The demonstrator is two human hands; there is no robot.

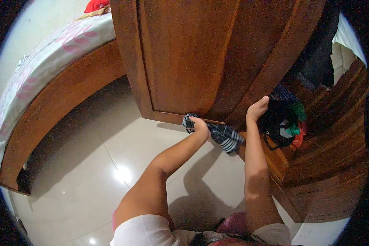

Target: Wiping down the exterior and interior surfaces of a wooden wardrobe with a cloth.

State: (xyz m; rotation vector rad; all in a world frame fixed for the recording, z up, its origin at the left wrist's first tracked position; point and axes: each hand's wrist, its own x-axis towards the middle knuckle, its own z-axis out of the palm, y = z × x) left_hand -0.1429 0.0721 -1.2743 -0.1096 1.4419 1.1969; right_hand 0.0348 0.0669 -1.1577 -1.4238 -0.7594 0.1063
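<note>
A dark plaid cloth [226,138] with white stripes is bunched in my left hand [199,126], at the bottom edge of the wooden wardrobe door [184,61]. From there it stretches right, toward the wardrobe's wooden sill [274,162], hanging just above the floor. My left fingers are closed around its gathered end. Farther right, my right hand [258,108] is raised beside the door's edge, in front of the wardrobe opening. Its fingers are mostly hidden, so its grip is unclear. Behind it lies a pile of dark items [274,119] with green and red plastic pieces.
Dark garments [315,65] and a pale cloth [343,57] hang inside the wardrobe at the right. On the left stands a bed with a curved wooden side [69,86] and a pink-patterned white sheet [49,57]. Glossy floor tiles [98,164] lie between.
</note>
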